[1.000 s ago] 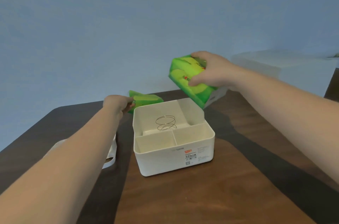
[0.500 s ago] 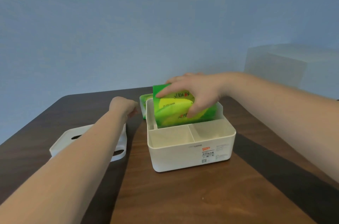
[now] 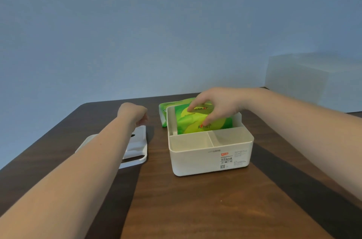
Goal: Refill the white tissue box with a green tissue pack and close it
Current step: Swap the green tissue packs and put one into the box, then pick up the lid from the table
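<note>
Right hand (image 3: 217,106) hides part of the green tissue pack (image 3: 197,124).

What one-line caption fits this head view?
Right hand presses a green tissue pack into the open white tissue box; lid lies beside it.

i see a dark brown wooden table (image 3: 195,209) with a rounded far-left corner. on it sits the white tissue box (image 3: 209,158), open, label facing me. just behind the box, touching its far-left corner, a second green tissue pack (image 3: 163,110) lies on the wood. to the left, apart from the box, the white lid (image 3: 137,146) lies flat, partly hidden by my left forearm.
</note>
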`<state>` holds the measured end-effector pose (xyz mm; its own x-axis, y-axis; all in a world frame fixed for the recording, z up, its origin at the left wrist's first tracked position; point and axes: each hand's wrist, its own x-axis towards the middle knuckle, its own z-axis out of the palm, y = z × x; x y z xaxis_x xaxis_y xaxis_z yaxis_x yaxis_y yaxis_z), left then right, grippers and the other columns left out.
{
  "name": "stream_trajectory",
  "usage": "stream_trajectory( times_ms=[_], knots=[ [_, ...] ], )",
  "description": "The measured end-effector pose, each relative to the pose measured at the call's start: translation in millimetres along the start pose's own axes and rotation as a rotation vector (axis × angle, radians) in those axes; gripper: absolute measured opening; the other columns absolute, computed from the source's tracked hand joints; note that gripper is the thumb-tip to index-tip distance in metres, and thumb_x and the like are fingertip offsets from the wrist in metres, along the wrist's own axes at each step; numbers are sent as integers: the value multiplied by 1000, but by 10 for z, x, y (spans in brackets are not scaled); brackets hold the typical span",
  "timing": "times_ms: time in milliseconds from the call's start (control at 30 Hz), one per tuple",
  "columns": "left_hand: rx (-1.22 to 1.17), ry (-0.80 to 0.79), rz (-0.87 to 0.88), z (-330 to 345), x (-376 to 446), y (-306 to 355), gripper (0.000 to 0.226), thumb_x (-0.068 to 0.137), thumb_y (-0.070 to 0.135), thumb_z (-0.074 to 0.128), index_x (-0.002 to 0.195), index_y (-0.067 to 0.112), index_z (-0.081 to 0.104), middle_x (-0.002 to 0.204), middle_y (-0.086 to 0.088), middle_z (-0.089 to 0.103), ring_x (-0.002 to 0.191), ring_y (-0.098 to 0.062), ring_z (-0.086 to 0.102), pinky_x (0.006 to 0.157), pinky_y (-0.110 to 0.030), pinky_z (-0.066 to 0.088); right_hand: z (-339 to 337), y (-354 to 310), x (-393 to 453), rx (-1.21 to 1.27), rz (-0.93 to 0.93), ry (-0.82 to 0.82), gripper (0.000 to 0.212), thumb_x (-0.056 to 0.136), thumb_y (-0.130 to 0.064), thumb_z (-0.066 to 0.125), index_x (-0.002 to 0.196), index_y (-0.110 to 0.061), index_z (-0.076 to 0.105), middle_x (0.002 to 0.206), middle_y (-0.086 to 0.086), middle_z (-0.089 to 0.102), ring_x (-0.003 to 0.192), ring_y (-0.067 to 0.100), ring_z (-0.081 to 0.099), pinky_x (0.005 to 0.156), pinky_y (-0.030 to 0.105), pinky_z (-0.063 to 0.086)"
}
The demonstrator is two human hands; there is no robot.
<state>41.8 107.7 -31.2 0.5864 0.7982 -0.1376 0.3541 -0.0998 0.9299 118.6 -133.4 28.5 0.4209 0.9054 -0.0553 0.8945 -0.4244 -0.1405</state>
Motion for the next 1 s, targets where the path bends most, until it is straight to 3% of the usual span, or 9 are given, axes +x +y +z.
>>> stream_trajectory(
  times_ms=[67, 200, 300, 433, 533, 600, 833, 933, 1000],
  knots=[
    [25, 0, 14, -89, -39, 17, 26, 85, -4, 52, 62, 6, 50, 61, -10, 52, 52, -22, 51, 72, -31, 49, -13, -48, -38, 30, 26, 26, 54, 82, -38, 71, 133, -35, 54, 143, -8, 50, 130, 16, 45, 109, 36, 39],
    [95, -1, -6, -360, -192, -14, 24, 88, 7, 56, 65, 5, 51, 64, -6, 51, 52, -17, 47, 51, -24, 40, -69, -254, 3, 78, 30, 180, 39, 89, -37, 61, 126, -24, 62, 129, -1, 62, 119, 17, 56, 103, 32, 44],
    [216, 21, -41, -631, -284, -95, 7, 85, 5, 54, 80, 2, 58, 81, -13, 54, 69, -22, 50, 62, -26, 44, -85, -538, 155, 148, 2, 271, 30, 91, -31, 60, 116, -18, 68, 116, 3, 69, 109, 19, 62, 99, 34, 48],
    [284, 78, -42, -1013, -340, -270, 20, 85, 7, 57, 104, 0, 63, 101, -14, 60, 83, -23, 55, 67, -29, 48, -13, -947, 397, 150, -22, 276, 29, 92, -33, 56, 109, -15, 71, 112, 2, 70, 106, 20, 62, 91, 30, 49],
    [333, 116, -49, -1250, -386, -388, 11, 82, 10, 54, 80, 1, 60, 80, -12, 57, 69, -23, 50, 58, -29, 42, 80, -1174, 540, 155, -25, 229, 33, 93, -38, 53, 111, -16, 71, 114, 0, 69, 106, 20, 61, 88, 29, 47],
    [360, 173, -49, -1375, -372, -473, 19, 79, 11, 49, 62, 8, 43, 63, -7, 41, 55, -21, 36, 51, -26, 31, 156, -1296, 623, 164, -11, 192, 37, 93, -40, 52, 112, -14, 70, 115, 0, 69, 102, 19, 61, 85, 29, 48],
    [494, 235, -51, -1570, -324, -726, 25, 82, 14, 47, 60, 11, 37, 59, -4, 37, 50, -19, 32, 47, -24, 26, 456, -1546, 1039, 127, 132, 124, 38, 91, -37, 51, 102, -8, 72, 108, 6, 72, 97, 24, 66, 78, 32, 52],
    [435, 214, -51, -1538, -292, -805, 16, 87, 21, 48, 82, 8, 55, 75, -6, 53, 59, -17, 43, 47, -25, 32, 576, -1612, 1179, 88, 196, 27, 31, 90, -31, 51, 91, -4, 65, 96, 8, 68, 87, 27, 68, 66, 31, 50],
    [379, 194, -56, -1506, -273, -851, 29, 89, 25, 48, 106, 5, 59, 97, -10, 63, 75, -21, 53, 49, -26, 35, 642, -1642, 1225, 66, 226, -17, 23, 90, -27, 50, 87, -6, 59, 91, 9, 60, 81, 27, 60, 60, 28, 43]
  ],
)
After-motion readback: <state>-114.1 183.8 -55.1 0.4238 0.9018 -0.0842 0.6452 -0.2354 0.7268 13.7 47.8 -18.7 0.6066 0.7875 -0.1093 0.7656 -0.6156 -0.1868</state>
